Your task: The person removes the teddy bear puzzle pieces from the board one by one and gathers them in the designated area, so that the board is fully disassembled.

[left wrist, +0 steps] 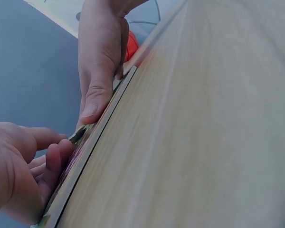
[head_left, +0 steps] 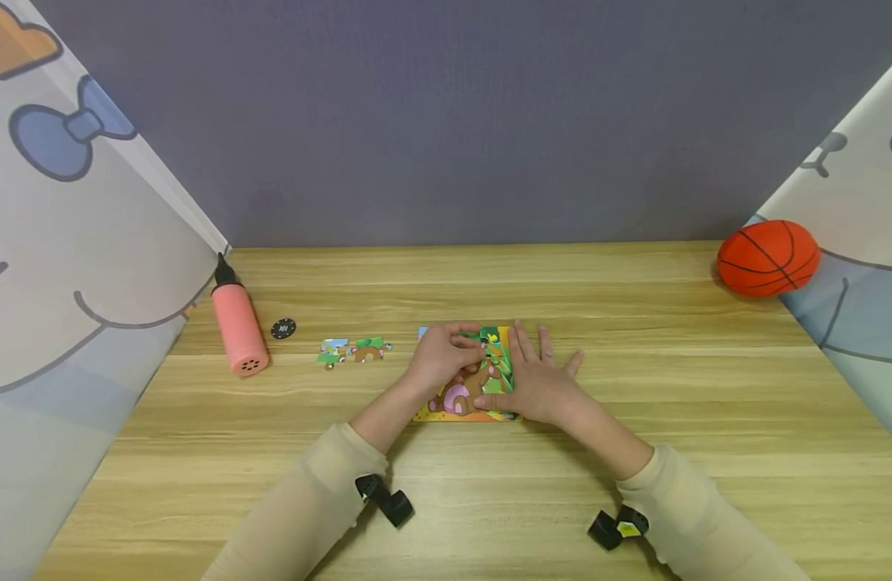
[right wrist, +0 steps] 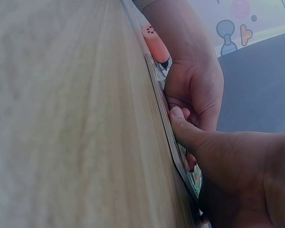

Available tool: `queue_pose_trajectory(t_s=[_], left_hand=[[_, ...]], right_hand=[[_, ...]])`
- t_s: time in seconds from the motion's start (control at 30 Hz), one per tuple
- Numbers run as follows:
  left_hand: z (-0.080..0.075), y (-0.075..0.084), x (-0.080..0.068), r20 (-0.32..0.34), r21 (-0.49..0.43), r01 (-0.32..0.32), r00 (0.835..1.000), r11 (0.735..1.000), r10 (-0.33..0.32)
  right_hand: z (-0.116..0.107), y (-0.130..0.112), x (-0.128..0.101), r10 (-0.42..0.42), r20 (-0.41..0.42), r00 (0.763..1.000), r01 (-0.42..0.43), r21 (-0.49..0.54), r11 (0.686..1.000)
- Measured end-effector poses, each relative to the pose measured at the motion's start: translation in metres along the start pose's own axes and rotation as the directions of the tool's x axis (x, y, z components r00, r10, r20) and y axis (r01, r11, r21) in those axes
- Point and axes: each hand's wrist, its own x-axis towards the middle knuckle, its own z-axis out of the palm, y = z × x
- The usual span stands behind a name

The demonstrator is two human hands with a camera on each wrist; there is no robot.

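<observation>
A colourful jigsaw puzzle (head_left: 456,399) with a brown bear on it lies flat on the table. Over its middle, my left hand (head_left: 446,355) pinches a small puzzle piece (left wrist: 77,135) between thumb and fingers; the piece tilts up from the picture. My right hand (head_left: 543,383) rests along the puzzle's right edge, fingers spread and straight, its thumb touching the surface. The left hand covers much of the picture's upper middle. Several joined puzzle pieces (head_left: 369,353) showing brown and green lie left of the puzzle.
At the table's left stand out a pink hand pump (head_left: 240,327) lying down and a round black chip (head_left: 283,328). A red toy basketball (head_left: 768,258) sits in the far right corner. A grey wall (head_left: 475,121) closes off the back of the wooden table (head_left: 489,500).
</observation>
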Motion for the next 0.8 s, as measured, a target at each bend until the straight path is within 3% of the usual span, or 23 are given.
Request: queue_pose_trajectory(t_s=[0.47,0.8], left_hand=[[-0.008,-0.002,-0.002,0.004,-0.094,-0.004,1.0,0.996,0.005],[-0.026,-0.007,-0.003,0.027,-0.241,0.009,1.0,0.971,-0.003]], right_hand=[[0.0,-0.001,-0.001,0.005,0.012,1.0,-0.005,-0.013,1.0],[-0.001,-0.001,-0.001,0.0,-0.001,1.0,0.0,-0.027,1.0]])
